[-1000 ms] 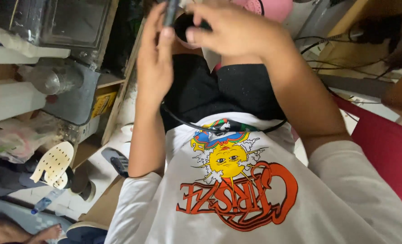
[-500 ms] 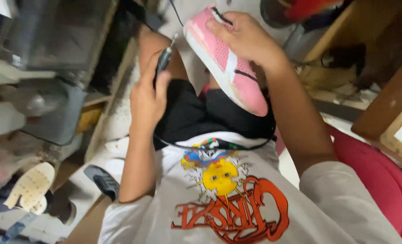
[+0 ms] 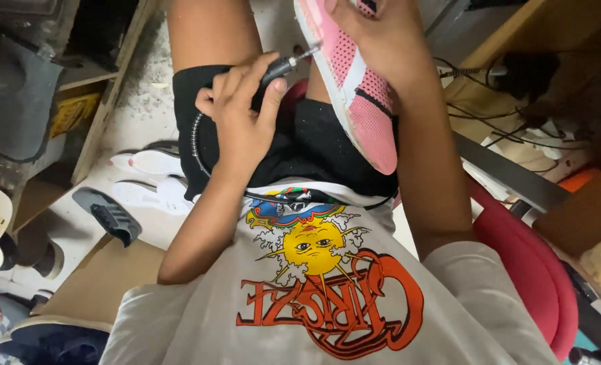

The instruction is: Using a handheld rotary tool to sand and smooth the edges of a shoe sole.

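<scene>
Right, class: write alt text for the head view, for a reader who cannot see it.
A seated person's right hand holds a pink knit shoe with a white sole over the lap, while the left hand touches a slim black corded rotary tool to its sole edge.

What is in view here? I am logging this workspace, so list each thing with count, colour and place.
Shoe: one, pink with white sole, top centre, in the right hand.
Rotary tool: one, dark with metal tip, at the shoe's sole edge.
Cable: one, black, looping over the lap.
Soles: a few, white, on the floor at left.
Chair: one, red, right.
Left hand: grips the tool.
Right hand: holds the shoe.
</scene>
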